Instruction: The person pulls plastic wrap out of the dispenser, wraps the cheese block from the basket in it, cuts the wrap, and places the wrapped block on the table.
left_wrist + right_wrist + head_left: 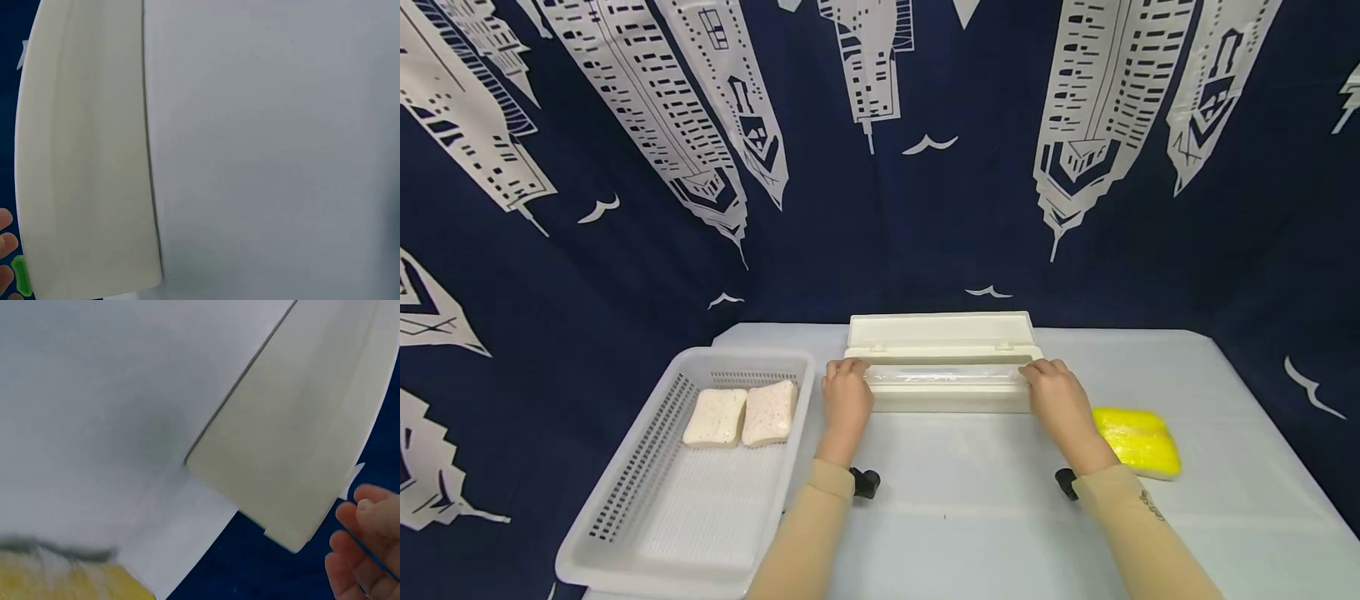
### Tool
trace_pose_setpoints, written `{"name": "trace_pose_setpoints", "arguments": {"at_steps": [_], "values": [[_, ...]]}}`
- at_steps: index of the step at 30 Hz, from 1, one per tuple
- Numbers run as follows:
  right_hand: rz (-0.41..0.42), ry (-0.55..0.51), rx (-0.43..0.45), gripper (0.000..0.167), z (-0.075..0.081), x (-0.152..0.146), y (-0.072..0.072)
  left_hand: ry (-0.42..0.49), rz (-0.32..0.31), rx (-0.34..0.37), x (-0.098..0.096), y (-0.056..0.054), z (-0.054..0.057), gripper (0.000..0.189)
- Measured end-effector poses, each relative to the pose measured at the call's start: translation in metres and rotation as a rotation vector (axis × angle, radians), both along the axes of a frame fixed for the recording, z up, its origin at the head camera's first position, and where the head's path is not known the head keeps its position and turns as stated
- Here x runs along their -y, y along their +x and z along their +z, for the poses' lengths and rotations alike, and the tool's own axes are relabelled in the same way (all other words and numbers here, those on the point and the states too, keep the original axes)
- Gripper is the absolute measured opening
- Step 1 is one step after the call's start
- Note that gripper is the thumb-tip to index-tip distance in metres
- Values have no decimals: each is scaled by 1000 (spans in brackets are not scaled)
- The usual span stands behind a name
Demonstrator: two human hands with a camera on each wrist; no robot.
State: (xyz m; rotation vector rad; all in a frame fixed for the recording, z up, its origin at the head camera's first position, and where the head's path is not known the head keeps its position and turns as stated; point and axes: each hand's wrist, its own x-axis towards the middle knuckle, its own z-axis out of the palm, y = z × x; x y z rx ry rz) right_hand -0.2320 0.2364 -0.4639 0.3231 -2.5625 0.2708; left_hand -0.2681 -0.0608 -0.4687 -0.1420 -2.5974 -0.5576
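A cream plastic wrap dispenser (951, 402) stands at the back of the table with its lid (942, 332) raised. Clear plastic wrap (946, 375) stretches along its open top. At the wrap's left end, my left hand (847, 398) pinches it with curled fingers; several fingertips (6, 245) show at the left wrist view's edge, beside a small green piece (22, 275). My right hand (1062, 404) pinches the opposite end between thumb and fingers. In the right wrist view, that hand's fingers (369, 544) are just beyond the dispenser's end.
On the left, a white slotted basket (700, 533) holds two pale, speckled, bread-slice-shaped blocks (715, 418). Beside my right wrist lies a shiny yellow block (1138, 442). A white cloth covers the table (970, 517); a navy curtain (880, 225) with white building prints hangs behind it.
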Motion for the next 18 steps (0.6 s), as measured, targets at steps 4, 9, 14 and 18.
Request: {"name": "trace_pose_setpoints", "arguments": {"at_steps": [4,9,14,18], "values": [[15,20,58,22,2,-7,-12,4,-26,52,4,-10,2,24],[35,29,140,25,0,-9,-24,-44,-48,119,5,-17,-2,24],[62,41,165,30,-1,-12,-31,-88,-31,135,5,-20,-2,29],[104,46,137,28,-2,-18,-37,-58,-18,171,5,-23,0,32]]}}
